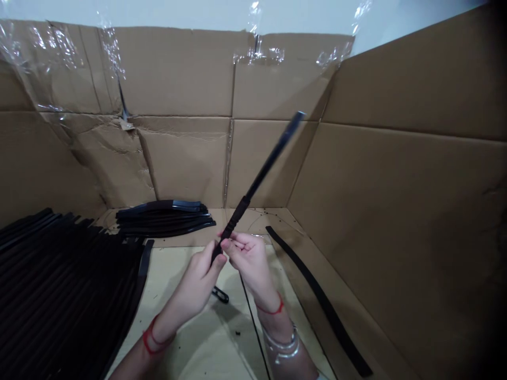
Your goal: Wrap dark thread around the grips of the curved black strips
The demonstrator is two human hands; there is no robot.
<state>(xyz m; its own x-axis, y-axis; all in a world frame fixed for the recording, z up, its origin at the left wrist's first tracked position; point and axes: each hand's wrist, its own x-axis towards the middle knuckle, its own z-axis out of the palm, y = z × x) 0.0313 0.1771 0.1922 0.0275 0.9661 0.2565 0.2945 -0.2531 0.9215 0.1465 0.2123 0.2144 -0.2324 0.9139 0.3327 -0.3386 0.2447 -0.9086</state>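
Observation:
Both hands are raised together over a pale board. My left hand (194,279) grips the lower end of a black ribbed rod (263,169), and my right hand (247,264) pinches the same end with its fingertips. The rod slants up and to the right, its thinner upper part blurred. A short black clip (221,294) lies on the board just below my hands. Each wrist wears a red thread, and a clear plastic wrap covers my right wrist.
A large pile of long black strips (59,285) fills the left side, with a smaller stack (164,219) behind it. One black strip (320,301) lies along the right, beside a thin black line on the board. Taped cardboard walls (404,184) surround the area.

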